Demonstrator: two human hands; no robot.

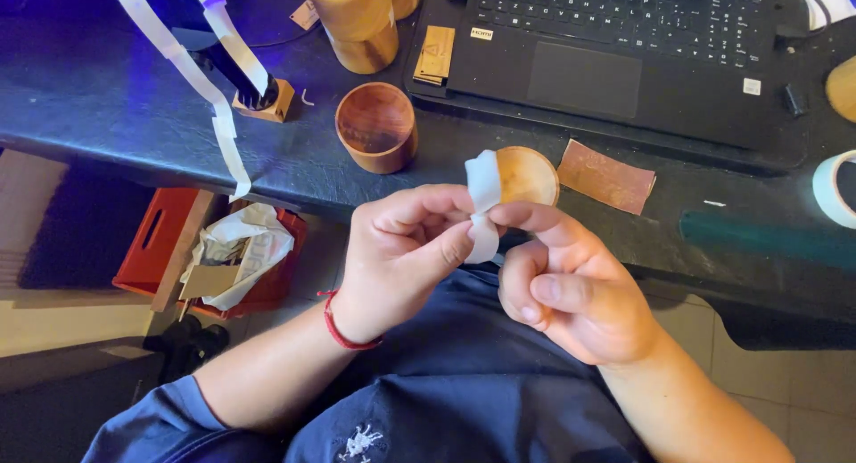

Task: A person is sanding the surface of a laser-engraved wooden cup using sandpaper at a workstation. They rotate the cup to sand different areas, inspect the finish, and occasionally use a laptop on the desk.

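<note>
From the head camera, the left hand and right hand both pinch a white strip of tape held against a small round wooden disc, just off the dark table edge. The strip's long axis runs twelve to six o'clock, its free end pointing down; I judge it could crease or stick to itself if the thumbs slip, and the thinly pinched disc could drop.

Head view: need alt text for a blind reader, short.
Two bare hands, left hand and right hand, hold a small round wooden disc with white tape over its edge, above a dark desk. On the desk sit a wooden cup, a laptop and a sandpaper piece.
</note>
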